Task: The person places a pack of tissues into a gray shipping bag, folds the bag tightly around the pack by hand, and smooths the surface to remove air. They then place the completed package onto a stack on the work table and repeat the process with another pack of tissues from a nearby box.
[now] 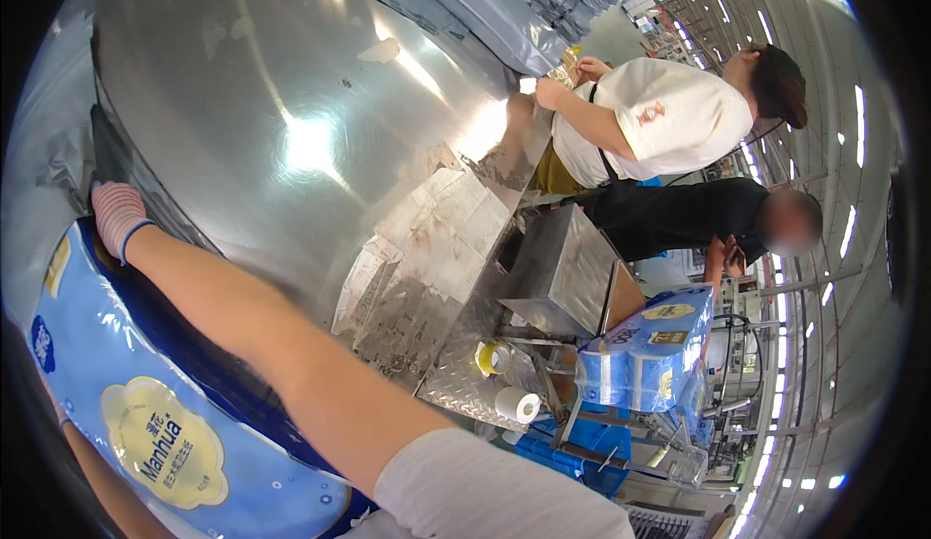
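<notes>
A large blue plastic-wrapped pack (281, 481), with a pale yellow label, lies at the lower left against my arms. My right hand (121, 217), in a pink-and-grey striped glove, is at the pack's far upper corner. Its fingers are closed at the edge of a grey plastic bag (44, 151), their tips partly hidden. Only a sliver of my left hand (58, 409) shows at the pack's left side; its fingers are hidden behind the pack.
A shiny metal table (272, 64) carries worn tape patches (427, 238). Grey plastic sheeting (485, 5) lies along the far edge. To the right are a metal box (553, 272), tape rolls (517, 404) and more blue packs (640, 355). Two people (669, 117) stand beyond.
</notes>
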The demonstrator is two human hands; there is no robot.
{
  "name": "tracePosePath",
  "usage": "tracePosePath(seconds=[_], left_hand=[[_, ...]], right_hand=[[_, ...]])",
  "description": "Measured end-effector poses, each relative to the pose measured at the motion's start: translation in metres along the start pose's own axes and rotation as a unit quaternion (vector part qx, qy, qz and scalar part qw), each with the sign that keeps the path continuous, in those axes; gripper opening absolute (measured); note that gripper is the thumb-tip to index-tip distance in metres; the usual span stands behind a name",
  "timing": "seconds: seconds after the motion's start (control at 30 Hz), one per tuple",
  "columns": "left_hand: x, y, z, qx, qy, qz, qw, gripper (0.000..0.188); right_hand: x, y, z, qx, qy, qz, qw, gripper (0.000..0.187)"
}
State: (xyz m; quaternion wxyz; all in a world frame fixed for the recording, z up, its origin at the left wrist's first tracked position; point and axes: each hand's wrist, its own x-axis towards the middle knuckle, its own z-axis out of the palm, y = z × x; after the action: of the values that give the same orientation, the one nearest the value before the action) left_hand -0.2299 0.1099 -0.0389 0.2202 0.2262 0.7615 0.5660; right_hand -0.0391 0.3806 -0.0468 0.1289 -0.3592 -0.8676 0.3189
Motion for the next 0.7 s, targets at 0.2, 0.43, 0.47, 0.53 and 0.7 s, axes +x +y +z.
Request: tracePosePath(seconds=[0.2,0.43,0.47,0.53,0.7], left_hand=[[-0.052,-0.02,-0.022,-0.166,-0.192,-0.18,0.95,0.034],[-0.271,-0.028,0.02,-0.265,-0.192,-0.316,0.891,0.035],[-0.311,-0.028,0.02,-0.255,-0.202,-0.315,0.892,0.034],[-0.35,-0.011,0.048,-0.192,-0.232,-0.339,0.891,0.034],[-0.372,0.043,0.12,-0.053,-0.318,-0.323,0.89,0.033]], right_hand=[[-0.063,0.006,-0.029,-0.065,-0.067,-0.04,0.995,0.013],[-0.246,0.047,-0.09,-0.053,-0.12,-0.122,0.984,0.013],[-0.279,0.051,-0.097,-0.016,-0.138,-0.126,0.982,0.013],[-0.348,0.067,-0.104,-0.047,-0.175,-0.121,0.976,0.014],[-0.461,0.05,-0.128,-0.16,-0.332,-0.064,0.927,0.011]])
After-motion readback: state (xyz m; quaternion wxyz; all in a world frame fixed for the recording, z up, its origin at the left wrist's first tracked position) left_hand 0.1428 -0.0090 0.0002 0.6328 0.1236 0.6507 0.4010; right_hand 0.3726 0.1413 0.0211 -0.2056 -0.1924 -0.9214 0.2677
